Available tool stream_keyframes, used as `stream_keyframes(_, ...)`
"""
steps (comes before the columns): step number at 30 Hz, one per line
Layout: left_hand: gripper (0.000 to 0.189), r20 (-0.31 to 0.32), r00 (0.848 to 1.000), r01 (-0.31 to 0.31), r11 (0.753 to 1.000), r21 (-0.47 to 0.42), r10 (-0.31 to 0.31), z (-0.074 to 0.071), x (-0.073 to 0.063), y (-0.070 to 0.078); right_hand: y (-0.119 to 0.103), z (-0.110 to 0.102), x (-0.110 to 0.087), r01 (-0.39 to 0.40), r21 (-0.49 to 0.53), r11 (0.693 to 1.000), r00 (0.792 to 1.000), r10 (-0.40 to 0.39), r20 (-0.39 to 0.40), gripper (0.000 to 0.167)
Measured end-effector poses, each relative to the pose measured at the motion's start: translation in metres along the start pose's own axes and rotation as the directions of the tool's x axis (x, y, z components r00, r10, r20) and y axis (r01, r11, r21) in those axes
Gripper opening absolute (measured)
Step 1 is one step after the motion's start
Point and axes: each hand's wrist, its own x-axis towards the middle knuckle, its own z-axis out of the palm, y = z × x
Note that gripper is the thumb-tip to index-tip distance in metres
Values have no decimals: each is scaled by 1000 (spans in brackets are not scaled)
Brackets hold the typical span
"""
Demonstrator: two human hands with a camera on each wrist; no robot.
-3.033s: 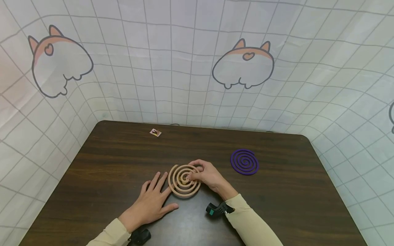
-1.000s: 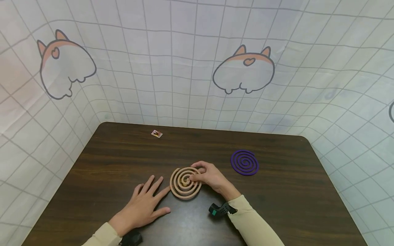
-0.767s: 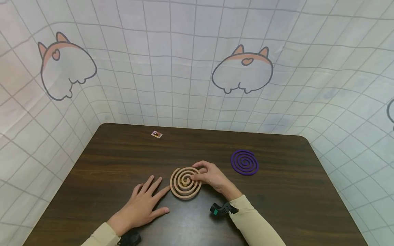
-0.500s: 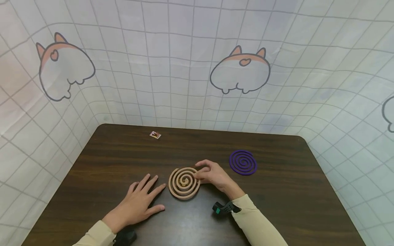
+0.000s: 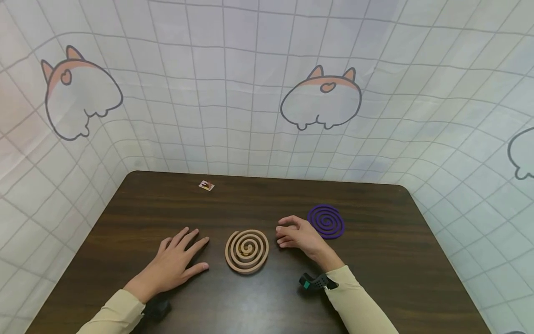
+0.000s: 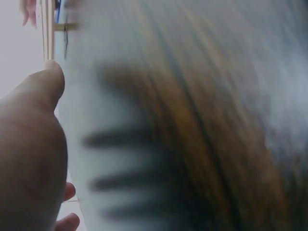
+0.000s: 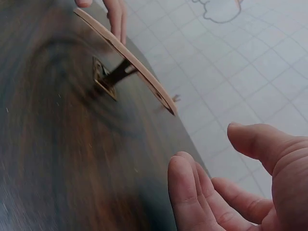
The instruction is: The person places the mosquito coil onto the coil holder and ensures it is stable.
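A tan mosquito coil (image 5: 248, 249) lies flat in the middle of the table, between my two hands. In the right wrist view the coil (image 7: 130, 57) appears edge-on, raised above the tabletop on a small metal stand (image 7: 117, 75). My left hand (image 5: 167, 265) is spread palm down to the coil's left, apart from it. My right hand (image 5: 302, 239) hovers to its right with loosely bent fingers and nothing in them. In the right wrist view, a gap parts the thumb (image 7: 255, 139) from the fingers. A purple coil (image 5: 326, 221) lies just beyond the right hand, partly covered by it.
A small picture card (image 5: 206, 185) lies near the back edge of the dark wood table (image 5: 233, 315). A white gridded curtain (image 5: 233, 111) with cartoon animal drawings stands behind and around the table.
My right hand has let go of the tan coil and drawn back to the right. My left hand has slid left, away from the coil's edge. The coil stays on its stand.
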Motion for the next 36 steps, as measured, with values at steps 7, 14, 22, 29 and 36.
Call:
stream_keyframes(7,67,-26,1000,-6,1000,31,7,1,7,-13,-2,-20,-6,20,-21,1000,999,-21,-39,55)
stream_keyframes(14,68,-28,1000,9,999,38,-8,-3,14,-29,-6,-40,-13,42,-62,997,996,-46,-71,57)
stream_keyframes(22,68,-34,999,36,998,49,-34,-10,25,-45,-13,-68,-20,64,-179,982,989,-86,-118,61)
stream_keyframes(29,71,-25,999,48,997,56,-47,-14,37,-53,-20,-89,-23,58,-190,980,980,-92,-176,60)
stream_keyframes(36,71,3,998,58,997,60,-58,-17,48,-61,-17,-106,-26,46,-239,970,970,-101,-223,61)
